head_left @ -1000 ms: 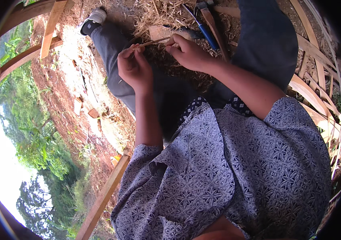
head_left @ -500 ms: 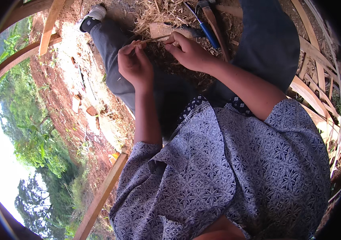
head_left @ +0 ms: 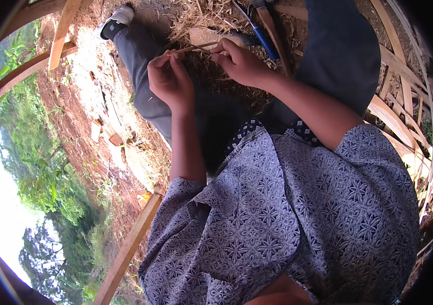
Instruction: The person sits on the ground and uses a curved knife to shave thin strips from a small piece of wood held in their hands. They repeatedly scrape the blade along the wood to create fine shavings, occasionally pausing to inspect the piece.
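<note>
Pinched in the fingertips of my left hand (head_left: 169, 81) is the left end of a thin, light-brown wooden strip (head_left: 195, 48). My right hand (head_left: 243, 65) is closed at the strip's other end, with its index finger bent and thumb below. A thin dark line crosses the strip close to the right fingers; I cannot make out whether it is a blade or another sliver. Both hands are held above the ground between my spread legs. Just beyond them lies a pale wood block (head_left: 203, 35) among shavings.
A blue-handled tool (head_left: 264, 43) with a thin metal shaft lies beyond my right hand, beside a wooden-handled tool (head_left: 274, 38) with a dark head. Wood shavings (head_left: 196, 18) cover the ground. Long wooden strips (head_left: 397, 122) are piled at the right. A wooden post (head_left: 130, 249) rises at the lower left.
My left hand has shifted slightly left, and the strip between the hands shows longer and straighter. A small pale chip on my left thigh has changed position slightly. The tools have not moved.
</note>
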